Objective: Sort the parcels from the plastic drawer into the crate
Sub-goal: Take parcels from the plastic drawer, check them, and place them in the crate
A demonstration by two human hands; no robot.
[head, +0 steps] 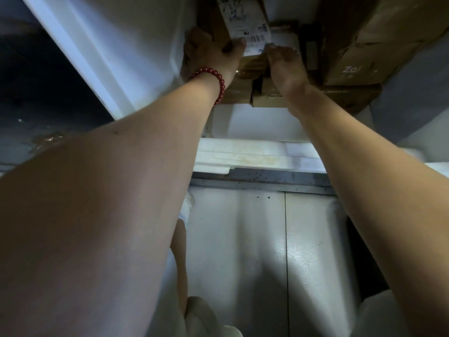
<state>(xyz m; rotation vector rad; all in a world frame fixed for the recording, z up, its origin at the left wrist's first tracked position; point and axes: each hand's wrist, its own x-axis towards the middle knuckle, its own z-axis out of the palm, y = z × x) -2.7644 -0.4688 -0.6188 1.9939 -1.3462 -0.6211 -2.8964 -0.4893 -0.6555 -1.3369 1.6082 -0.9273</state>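
Both my arms reach forward into a white plastic drawer holding cardboard parcels. My left hand, with a red bead bracelet on the wrist, grips the left edge of a brown parcel with a white shipping label. My right hand holds the same parcel at its near right corner, fingers curled over the edge. Smaller brown parcels lie under my hands. A large cardboard parcel sits to the right. No crate is in view.
The drawer's white front rim runs across the middle. Below it lies a glossy grey tiled floor. My leg and a white shoe show beneath my left arm. A dark area lies at the far left.
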